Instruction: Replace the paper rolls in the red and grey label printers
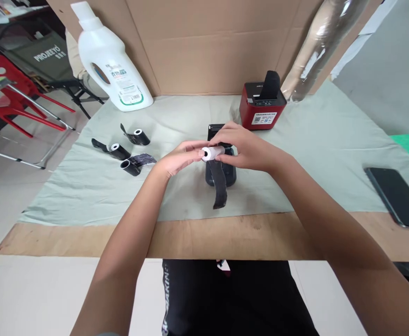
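Note:
Both hands meet above the middle of the table. My left hand (181, 157) pinches the left end of a small white roll (212, 152). My right hand (243, 147) curls over the roll's right end from above. A black strip (219, 183) hangs from the roll down to the cloth. Directly beneath the hands sits a black label printer (221, 173), partly hidden by them. Three black rolls with white cores (120, 152) lie to the left on the cloth.
A red label printer (262, 111) stands behind the hands. A white detergent bottle (110, 63) leans at back left against a cardboard wall (207, 42). A dark phone (395, 196) lies at right. The grey-green cloth (85, 182) covers the table; red chairs stand far left.

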`<state>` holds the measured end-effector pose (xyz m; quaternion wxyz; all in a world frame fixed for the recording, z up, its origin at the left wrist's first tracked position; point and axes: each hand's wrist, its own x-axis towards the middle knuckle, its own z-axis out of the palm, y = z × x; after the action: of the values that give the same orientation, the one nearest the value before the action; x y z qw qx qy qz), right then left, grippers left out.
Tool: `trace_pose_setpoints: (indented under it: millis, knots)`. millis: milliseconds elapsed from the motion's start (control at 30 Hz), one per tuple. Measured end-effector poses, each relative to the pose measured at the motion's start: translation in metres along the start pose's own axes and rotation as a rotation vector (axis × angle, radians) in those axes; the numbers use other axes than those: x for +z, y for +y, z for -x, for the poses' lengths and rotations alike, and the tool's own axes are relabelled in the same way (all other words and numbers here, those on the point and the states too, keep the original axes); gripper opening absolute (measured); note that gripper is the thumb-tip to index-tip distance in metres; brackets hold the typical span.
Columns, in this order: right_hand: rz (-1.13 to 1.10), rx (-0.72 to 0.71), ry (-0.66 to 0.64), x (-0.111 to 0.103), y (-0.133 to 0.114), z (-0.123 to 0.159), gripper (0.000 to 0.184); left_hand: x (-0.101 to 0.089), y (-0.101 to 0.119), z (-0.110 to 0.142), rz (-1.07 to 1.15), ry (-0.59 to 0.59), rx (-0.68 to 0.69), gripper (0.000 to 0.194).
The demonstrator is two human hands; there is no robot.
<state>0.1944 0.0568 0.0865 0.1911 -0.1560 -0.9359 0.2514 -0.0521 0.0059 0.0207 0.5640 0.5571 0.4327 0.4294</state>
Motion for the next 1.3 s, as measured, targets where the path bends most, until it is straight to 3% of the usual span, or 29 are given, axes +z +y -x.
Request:
trace_pose_setpoints:
  millis: [133,333,500,567,833,933,1167,1300]
  knots:
    - [0.059,0.045,-0.020,-0.006,-0.003,-0.007,0.018,0.004,-0.007,0.003,-0.022,0.094,0.023,0.066]
    - [0.217,0.200,-0.038,-0.004,0.020,-0.013,0.016,0.004,0.010,0.011,-0.199,0.288,0.071,0.053]
    - [0.316,0.238,-0.125,0.012,0.027,-0.016,0.013,0.017,0.025,0.021,-0.538,-0.067,-0.205,0.048]
    - [0.338,0.236,-0.112,0.014,0.026,-0.015,0.012,0.021,0.027,0.022,-0.602,-0.138,-0.257,0.048]
    - [0.467,0.231,-0.134,0.031,0.033,-0.016,0.012,0.023,0.022,0.018,-0.524,-0.170,-0.292,0.039]
    - [0.517,0.249,-0.087,0.038,0.034,-0.019,0.016,0.023,0.020,0.017,-0.540,-0.153,-0.261,0.040]
    - [0.559,0.444,-0.105,0.038,0.028,-0.022,0.021,0.027,0.020,0.017,-0.611,-0.129,-0.266,0.041]
    - [0.501,0.459,-0.097,0.034,0.032,-0.020,0.015,0.028,0.020,0.018,-0.651,-0.125,-0.245,0.045]
